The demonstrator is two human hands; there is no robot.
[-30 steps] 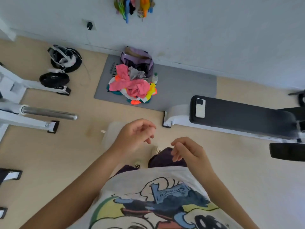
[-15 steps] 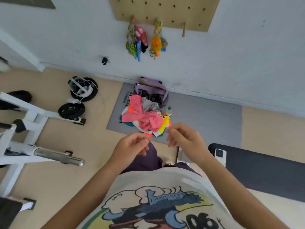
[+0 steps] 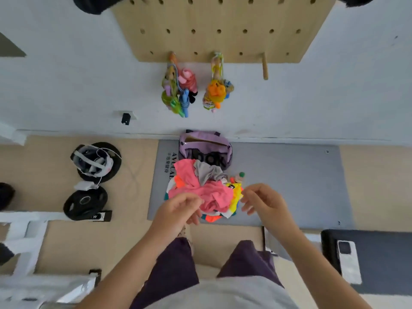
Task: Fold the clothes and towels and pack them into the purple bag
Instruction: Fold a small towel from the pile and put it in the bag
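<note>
A heap of crumpled clothes [image 3: 211,192], mostly pink with grey, yellow and orange pieces, lies on a grey floor mat [image 3: 289,181]. Behind the heap, against the wall, stands the purple bag [image 3: 206,146] with its top open. My left hand [image 3: 178,211] hovers in the air in front of the heap's left side, fingers loosely curled, holding nothing. My right hand [image 3: 263,201] hovers at the heap's right side, fingers loosely curled and empty. Neither hand touches the clothes.
A small bottle [image 3: 239,177] stands at the heap's right. Black weight plates [image 3: 85,205] lie on the floor at left beside a white rack frame [image 3: 24,241]. A dark bench [image 3: 374,259] with a phone [image 3: 347,262] is at right. A pegboard [image 3: 223,27] with hanging toys is on the wall.
The view has tilted up and moved closer to the mat. Both hands have risen and spread apart in front of the clothes heap, still empty.
</note>
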